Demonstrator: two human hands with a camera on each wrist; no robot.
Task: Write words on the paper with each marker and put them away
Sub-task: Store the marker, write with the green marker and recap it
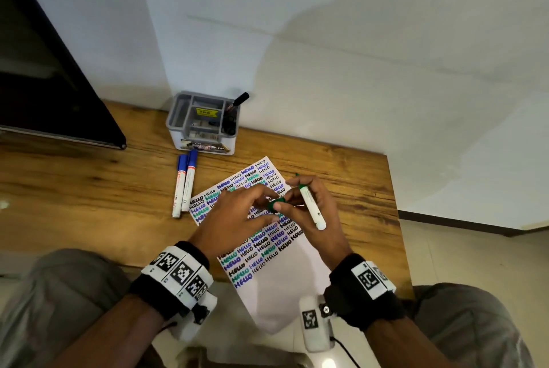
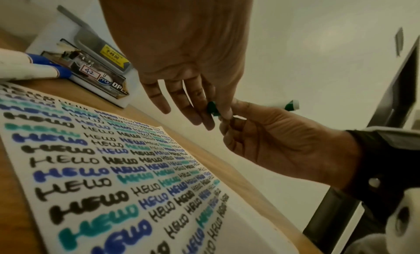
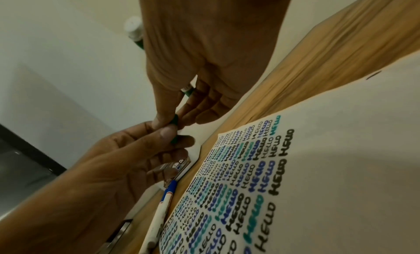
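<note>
Pinching a green cap [image 1: 274, 203] at its fingertips, the left hand [image 1: 237, 219] meets the right hand [image 1: 312, 213] just above the paper [image 1: 267, 249]. The right hand grips a white marker [image 1: 312, 207] with a green collar, uncapped, while its thumb touches the cap too. Rows of HELLO in black, blue and teal fill the sheet. Two blue-capped markers [image 1: 184, 186] lie beside it, near a grey organizer [image 1: 202, 124] holding a black marker [image 1: 237, 102].

White paper [image 1: 276, 287]: black, blue, teal HELLO rows. Green cap [image 1: 274, 203]. Grey organizer [image 1: 202, 124].

Both hands raised, left hand [image 1: 237, 213] and right hand [image 1: 315, 207] fingertips meeting.
</note>
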